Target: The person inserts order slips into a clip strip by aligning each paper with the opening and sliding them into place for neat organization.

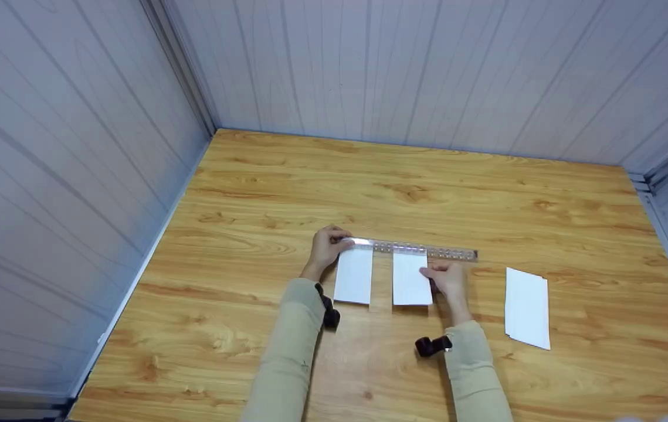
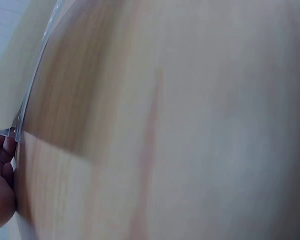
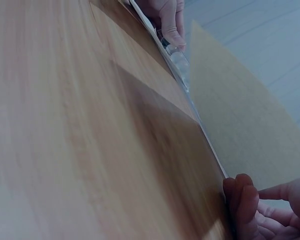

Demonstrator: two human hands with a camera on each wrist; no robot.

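Near the centre of the head view, a clear ruler (image 1: 436, 252) is laid across the upper ends of two white papers, the left paper (image 1: 353, 278) and the right paper (image 1: 409, 281). The ruler's left end is pinched by the left hand (image 1: 324, 248), whose fingertips are partly hidden behind it; its markings are blurred by glare. The right edge of the right paper is pinched by the right hand (image 1: 450, 282), its underside fingers mostly covered in the head view but seen in the right wrist view's lower right corner. In the left wrist view, the left hand is cut off at the left edge. A pile of paper (image 1: 527, 309) is seen right of centre; its sheets cannot be counted. Both sleeves (image 1: 287, 357) are cropped below.
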